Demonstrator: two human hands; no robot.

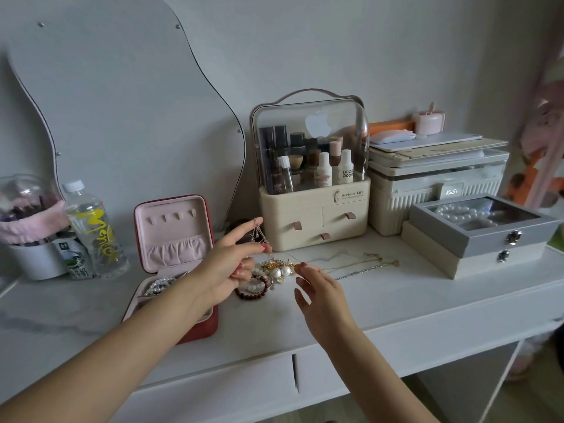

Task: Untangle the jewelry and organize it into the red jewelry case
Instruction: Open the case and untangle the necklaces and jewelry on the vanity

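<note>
A silver chain [259,235] is pinched by the left hand [227,264]; right hand [317,291] is held loose-fingered beside the tangled pile [274,271] on the white marbled tabletop [91,309].

Dim, soft, even indoor light, faint shadows, wide-angle bending at edges, slightly soft detail

A white dressing table [396,306] carries everything. At its left stand a white pot [36,261] and a water bottle [94,230], just beside each other. The open red jewelry case [174,264] sits near the front edge, with a tangled heap of jewelry [268,276] and loose chains [360,265] to its right. Behind are a cream cosmetics organizer [314,215], a ribbed storage box [433,196] and two stacked boxes [476,242].
</note>
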